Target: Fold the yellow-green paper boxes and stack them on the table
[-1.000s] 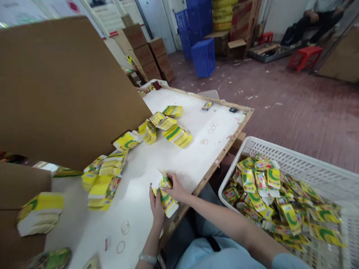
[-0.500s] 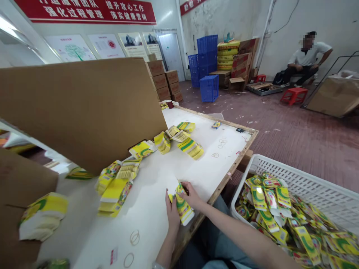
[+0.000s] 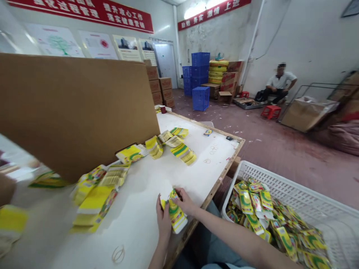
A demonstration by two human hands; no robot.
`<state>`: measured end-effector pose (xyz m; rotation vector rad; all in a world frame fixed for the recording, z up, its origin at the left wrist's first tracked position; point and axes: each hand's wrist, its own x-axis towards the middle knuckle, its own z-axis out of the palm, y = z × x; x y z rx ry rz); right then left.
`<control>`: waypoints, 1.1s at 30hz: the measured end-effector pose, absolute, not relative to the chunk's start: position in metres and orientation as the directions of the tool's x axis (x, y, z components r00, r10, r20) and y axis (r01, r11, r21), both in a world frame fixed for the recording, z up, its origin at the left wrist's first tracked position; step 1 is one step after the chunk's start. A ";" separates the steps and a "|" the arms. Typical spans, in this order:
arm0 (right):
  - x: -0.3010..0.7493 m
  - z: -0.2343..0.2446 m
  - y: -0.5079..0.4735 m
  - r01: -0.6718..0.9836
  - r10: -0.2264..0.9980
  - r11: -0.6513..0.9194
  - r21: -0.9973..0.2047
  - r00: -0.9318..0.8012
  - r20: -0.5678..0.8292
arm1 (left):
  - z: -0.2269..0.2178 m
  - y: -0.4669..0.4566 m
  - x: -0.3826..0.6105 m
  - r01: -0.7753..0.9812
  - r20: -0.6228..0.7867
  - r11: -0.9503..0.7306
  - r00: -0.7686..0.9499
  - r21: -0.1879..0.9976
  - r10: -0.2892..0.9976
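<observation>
In the head view, a yellow carton (image 3: 178, 219) was grasped by both the left hand (image 3: 164, 215) and the right hand (image 3: 184, 203), at the near edge of the white worktop (image 3: 143, 209). Many similar packets (image 3: 254, 221) had already been gathered loosely in the white basket (image 3: 283, 188) alongside; several stacks (image 3: 95, 201) were left on the worktop, seemingly to be worked through. Whether the held carton was finished could not be told.
</observation>
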<state>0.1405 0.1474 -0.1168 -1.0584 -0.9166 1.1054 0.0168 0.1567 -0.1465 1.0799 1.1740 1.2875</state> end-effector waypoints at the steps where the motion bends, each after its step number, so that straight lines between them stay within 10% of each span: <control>1: 0.140 -0.118 0.147 -0.227 0.976 0.103 -0.968 0.212 0.054 | -0.146 0.159 0.017 -0.129 -0.037 0.025 -0.095 0.991 0.995; 7: 0.158 -0.090 0.144 -0.112 0.964 0.067 -0.992 0.263 0.035 | -0.134 0.158 0.021 -0.135 -0.034 0.015 -0.141 0.991 0.989; 12: 0.212 0.100 0.214 0.425 0.804 0.400 -0.812 0.263 0.534 | -0.120 0.148 0.025 -0.101 -0.042 0.025 -0.161 0.995 0.986; 19: 0.241 0.313 0.264 0.293 0.665 0.684 -0.668 0.125 0.736 | -0.119 0.149 0.025 -0.122 -0.103 0.085 -0.148 0.989 0.984; 26: 0.229 0.164 0.227 0.143 0.894 0.445 -0.884 -0.014 0.448 | -0.116 0.148 0.026 -0.022 -0.080 0.078 -0.151 0.997 0.985; 33: 0.199 -0.009 0.183 0.464 0.988 -0.071 -0.883 0.152 0.000 | -0.113 0.147 0.024 0.041 -0.099 0.105 -0.136 0.994 0.986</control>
